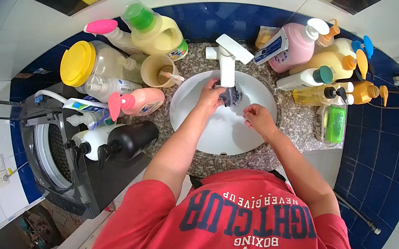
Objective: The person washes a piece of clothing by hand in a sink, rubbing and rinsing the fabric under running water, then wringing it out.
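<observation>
Under the spout of the white faucet (227, 68), my left hand (210, 96) is closed around a small dark grey, wet-looking thing (231, 95) whose kind I cannot make out. My right hand (260, 120) hovers over the right side of the white sink (218, 139), apart from the dark thing. Its thumb and fingertips are pressed together, and whatever they may hold is too small to see. Both forearms reach over the sink's near rim. Water seems to run over the dark thing, though the stream is partly hidden by the faucet.
Speckled stone counter (288, 108) surrounds the sink. To the left crowd a beige cup (158, 71), a coral pump bottle (139, 101), a black pump bottle (134, 139) and a yellow-lidded jar (77, 64). On the right stand a pink pump bottle (294, 48) and a green soap box (335, 124).
</observation>
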The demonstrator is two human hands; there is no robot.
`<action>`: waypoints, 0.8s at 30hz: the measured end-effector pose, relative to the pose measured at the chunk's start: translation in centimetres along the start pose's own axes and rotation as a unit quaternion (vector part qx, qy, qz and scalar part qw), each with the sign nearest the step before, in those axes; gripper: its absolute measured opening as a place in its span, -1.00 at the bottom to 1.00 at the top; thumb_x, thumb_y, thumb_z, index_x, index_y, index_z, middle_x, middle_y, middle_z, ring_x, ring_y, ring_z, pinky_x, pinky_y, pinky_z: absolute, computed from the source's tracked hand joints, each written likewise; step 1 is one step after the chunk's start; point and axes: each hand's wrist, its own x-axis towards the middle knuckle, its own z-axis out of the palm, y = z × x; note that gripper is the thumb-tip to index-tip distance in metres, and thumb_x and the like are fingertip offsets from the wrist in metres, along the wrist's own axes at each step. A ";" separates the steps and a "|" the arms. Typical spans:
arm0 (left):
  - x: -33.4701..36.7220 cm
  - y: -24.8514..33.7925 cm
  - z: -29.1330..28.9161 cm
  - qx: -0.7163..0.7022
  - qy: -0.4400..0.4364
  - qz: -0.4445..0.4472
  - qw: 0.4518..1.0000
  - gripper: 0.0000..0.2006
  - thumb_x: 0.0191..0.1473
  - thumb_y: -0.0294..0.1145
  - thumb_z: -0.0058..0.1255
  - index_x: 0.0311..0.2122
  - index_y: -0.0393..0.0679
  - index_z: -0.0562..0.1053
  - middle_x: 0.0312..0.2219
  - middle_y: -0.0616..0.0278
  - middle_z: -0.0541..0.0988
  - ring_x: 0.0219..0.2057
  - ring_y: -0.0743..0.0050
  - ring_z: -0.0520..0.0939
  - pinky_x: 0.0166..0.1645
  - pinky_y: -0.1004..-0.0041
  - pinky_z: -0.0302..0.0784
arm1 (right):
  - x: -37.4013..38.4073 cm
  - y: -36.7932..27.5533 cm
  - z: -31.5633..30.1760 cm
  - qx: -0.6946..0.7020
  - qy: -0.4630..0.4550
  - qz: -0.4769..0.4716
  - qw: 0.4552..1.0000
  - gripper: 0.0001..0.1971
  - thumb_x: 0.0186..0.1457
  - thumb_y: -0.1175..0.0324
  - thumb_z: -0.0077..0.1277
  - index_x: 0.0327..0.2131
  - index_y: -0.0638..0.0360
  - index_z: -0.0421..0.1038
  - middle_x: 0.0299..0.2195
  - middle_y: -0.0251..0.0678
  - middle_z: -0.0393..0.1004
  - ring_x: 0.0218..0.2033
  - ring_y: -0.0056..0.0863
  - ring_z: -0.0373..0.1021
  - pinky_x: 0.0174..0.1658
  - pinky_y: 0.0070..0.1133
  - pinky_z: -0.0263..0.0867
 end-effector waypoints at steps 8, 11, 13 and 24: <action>-3.4 1.0 -0.2 -0.115 -0.018 -0.009 0.993 -0.63 -0.02 -0.57 -0.06 -0.04 -0.13 0.27 -0.29 0.18 0.47 -0.31 0.33 0.55 -0.29 0.32 0.55 | 3.0 -3.4 2.9 -0.129 0.065 -0.171 0.975 -0.61 -0.18 0.29 0.14 -0.24 0.29 0.40 -0.41 -0.11 0.48 -0.36 -0.31 0.43 -0.24 -0.46 0.31; -4.6 1.6 -0.6 -0.028 0.030 0.030 0.999 -0.63 -0.04 -0.54 0.00 -0.06 -0.09 0.31 -0.34 0.24 0.44 -0.38 0.44 0.52 -0.36 0.47 0.50 | 3.4 -3.8 2.8 -0.150 0.057 -0.133 0.978 -0.60 -0.18 0.31 0.11 -0.22 0.31 0.38 -0.38 -0.08 0.47 -0.34 -0.30 0.42 -0.22 -0.46 0.30; -4.3 1.3 -1.9 0.026 0.028 0.034 0.999 -0.65 -0.06 -0.54 0.04 -0.10 -0.09 0.36 -0.36 0.27 0.45 -0.38 0.50 0.50 -0.34 0.54 0.47 | 3.5 -3.8 2.6 -0.106 0.061 -0.115 0.986 -0.62 -0.16 0.32 0.08 -0.23 0.33 0.38 -0.37 -0.08 0.47 -0.33 -0.30 0.42 -0.22 -0.46 0.30; -3.2 -0.5 -2.8 0.472 0.066 0.321 0.818 -0.67 -0.11 -0.48 0.10 -0.15 -0.18 0.40 -0.48 0.38 0.45 -0.41 0.61 0.45 -0.26 0.58 0.38 | -1.5 -7.0 2.2 -0.135 0.101 -0.233 0.958 -0.75 -0.13 0.51 0.00 -0.28 0.27 0.31 -0.51 -0.19 0.35 -0.47 -0.43 0.30 -0.35 -0.53 0.23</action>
